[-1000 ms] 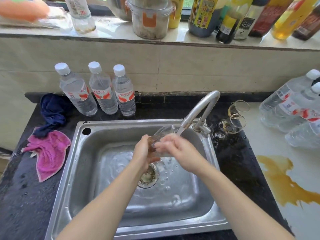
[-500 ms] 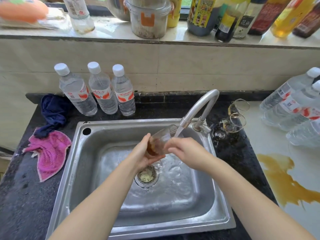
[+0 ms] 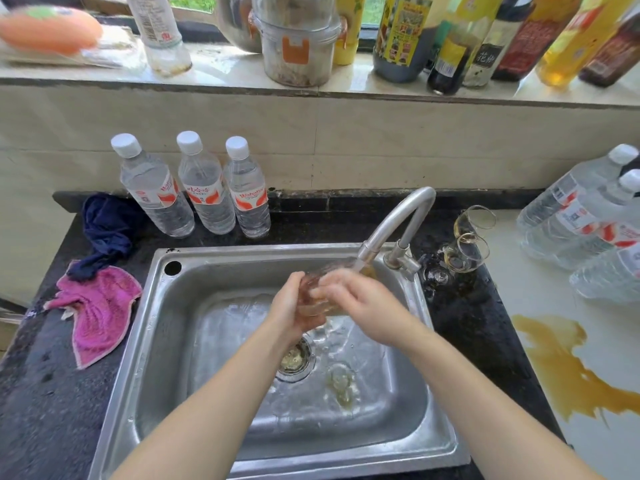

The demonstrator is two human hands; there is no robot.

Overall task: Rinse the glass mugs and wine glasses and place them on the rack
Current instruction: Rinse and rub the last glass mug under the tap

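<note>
Over the steel sink (image 3: 152, 341), both hands hold a clear glass mug (image 3: 320, 282) under the running faucet (image 3: 398, 223). My left hand (image 3: 291, 306) grips its left side and my right hand (image 3: 360, 303) wraps its right side. The mug is blurred and mostly hidden by fingers. Water runs from the spout onto it and pools toward the drain (image 3: 294, 362). Two wine glasses (image 3: 465, 244) with yellowish dregs stand on the dark counter right of the faucet. No rack is in view.
Three water bottles (image 3: 197, 188) stand behind the sink. A pink cloth (image 3: 100, 306) and a dark blue cloth (image 3: 107, 230) lie at left. Large water bottles (image 3: 585, 220) and a brown spill (image 3: 561, 362) are on the white counter at right. The ledge above holds several sauce bottles (image 3: 485, 39).
The mug held brownish liquid half a second ago; now it looks mostly clear, tipped closer under the spout. Both hands have shifted slightly together around it.
</note>
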